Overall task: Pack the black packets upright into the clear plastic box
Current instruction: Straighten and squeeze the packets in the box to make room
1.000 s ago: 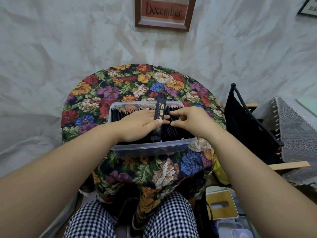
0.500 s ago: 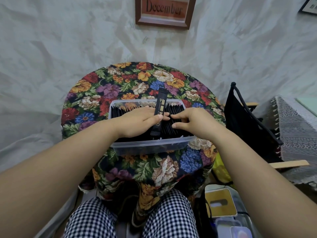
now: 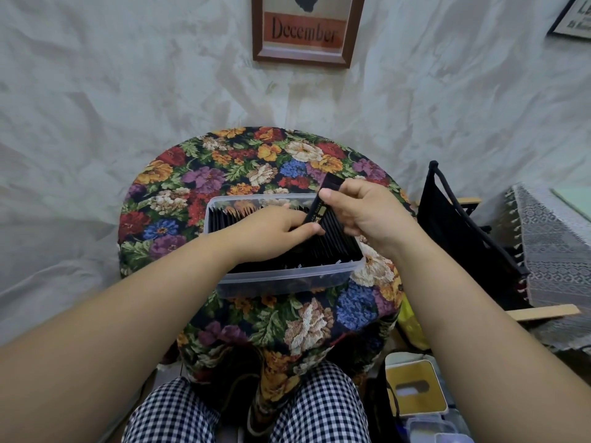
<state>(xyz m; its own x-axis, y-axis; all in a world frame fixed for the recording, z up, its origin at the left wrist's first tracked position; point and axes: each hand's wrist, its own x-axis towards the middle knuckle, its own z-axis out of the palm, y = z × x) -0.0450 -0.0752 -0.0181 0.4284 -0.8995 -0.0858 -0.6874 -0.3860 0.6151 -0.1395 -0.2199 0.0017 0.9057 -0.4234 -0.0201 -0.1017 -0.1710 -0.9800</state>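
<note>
Floral-cloth tabletop (image 3: 256, 155) at frame centre carries the clear plastic box (image 3: 287, 278). My right hand (image 3: 361, 209) pinches one slim black packet (image 3: 315, 214), tilted above it; my flat left hand (image 3: 271, 228) should part the row (image 3: 335, 239).

A pale, crumpled-looking wall (image 3: 128, 107) fills the back. On it hangs a brown-framed print (image 3: 307, 30) reading "December"; a second frame (image 3: 572, 17) shows at the upper right corner. A round table (image 3: 166, 193) wears a floral cloth (image 3: 307, 327). Right of it stands what may be a black fabric rack (image 3: 454, 225), beside a grey lace-patterned cloth (image 3: 550, 238).
</note>
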